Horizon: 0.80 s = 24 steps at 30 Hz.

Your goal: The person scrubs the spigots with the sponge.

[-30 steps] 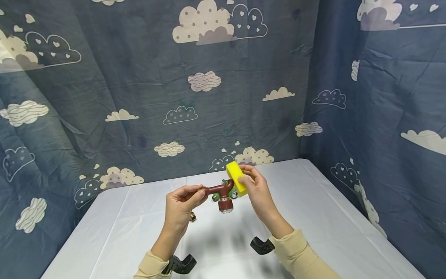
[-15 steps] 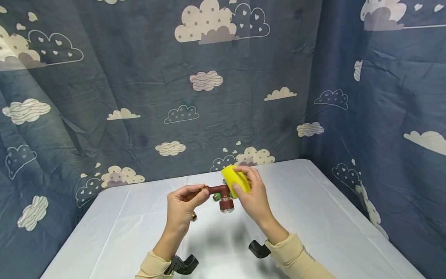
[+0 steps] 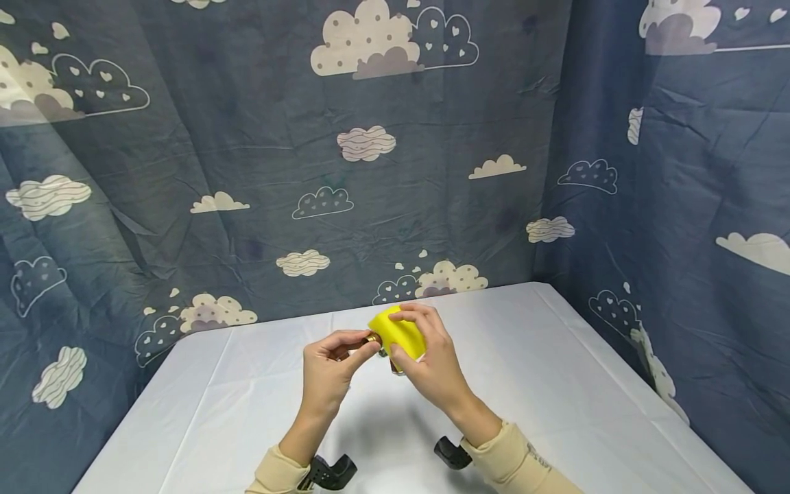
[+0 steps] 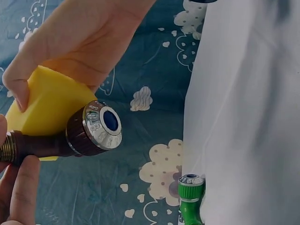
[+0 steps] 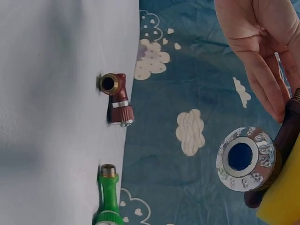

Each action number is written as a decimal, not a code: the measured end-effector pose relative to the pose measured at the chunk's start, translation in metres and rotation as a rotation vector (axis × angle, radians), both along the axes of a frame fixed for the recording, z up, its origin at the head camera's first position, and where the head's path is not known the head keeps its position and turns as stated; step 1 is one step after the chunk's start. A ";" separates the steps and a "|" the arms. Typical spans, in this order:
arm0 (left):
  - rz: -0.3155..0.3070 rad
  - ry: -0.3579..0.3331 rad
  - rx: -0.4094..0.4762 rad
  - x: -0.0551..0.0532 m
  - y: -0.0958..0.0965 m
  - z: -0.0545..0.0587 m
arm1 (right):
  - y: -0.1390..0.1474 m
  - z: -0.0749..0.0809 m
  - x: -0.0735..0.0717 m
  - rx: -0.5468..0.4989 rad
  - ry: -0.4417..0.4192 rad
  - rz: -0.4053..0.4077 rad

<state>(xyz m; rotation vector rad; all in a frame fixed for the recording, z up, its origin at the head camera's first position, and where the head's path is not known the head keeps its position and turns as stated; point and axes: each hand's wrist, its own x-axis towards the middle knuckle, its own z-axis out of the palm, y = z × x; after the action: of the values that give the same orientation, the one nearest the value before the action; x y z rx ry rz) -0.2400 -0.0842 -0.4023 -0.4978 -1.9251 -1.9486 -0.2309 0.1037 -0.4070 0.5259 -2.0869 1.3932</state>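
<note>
A brown tap (image 4: 47,146) with a brass threaded end and a chrome-capped knob is held in the air above the table. My left hand (image 3: 327,370) pinches the threaded end between thumb and fingers. Bent against the tap's body is a yellow sponge (image 3: 401,336), gripped by my right hand (image 3: 435,367). In the head view the sponge hides most of the tap. The left wrist view shows the sponge (image 4: 51,103) along the tap's upper side. From the right wrist, the knob's blue-centred face (image 5: 241,158) is visible, with the sponge at the lower right.
On the white-covered table (image 3: 216,412) lie a second brown tap (image 5: 121,101) and a green tap (image 5: 110,192), both behind the hands in the head view. A dark cloud-print curtain (image 3: 247,158) hangs around the table.
My right hand has moved left along the tap with the sponge, which was straight and is now bent over it. The tap has become mostly hidden. My left hand shifts slightly right.
</note>
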 end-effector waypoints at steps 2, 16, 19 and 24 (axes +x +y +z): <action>0.009 0.009 0.000 0.000 0.000 -0.001 | -0.002 -0.001 0.001 0.004 0.003 0.006; 0.079 -0.018 0.041 -0.002 0.003 -0.003 | -0.009 -0.004 0.006 -0.010 0.017 0.024; 0.081 -0.051 0.081 -0.004 0.002 -0.004 | -0.010 -0.004 0.007 -0.004 0.035 0.042; 0.086 -0.066 0.099 -0.004 -0.001 -0.002 | -0.011 -0.002 0.008 0.007 0.061 0.064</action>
<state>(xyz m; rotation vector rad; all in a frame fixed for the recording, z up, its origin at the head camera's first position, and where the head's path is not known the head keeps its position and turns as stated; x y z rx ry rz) -0.2441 -0.0851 -0.4047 -0.3216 -1.8460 -2.0163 -0.2224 0.0926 -0.4094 0.6352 -2.0438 1.3888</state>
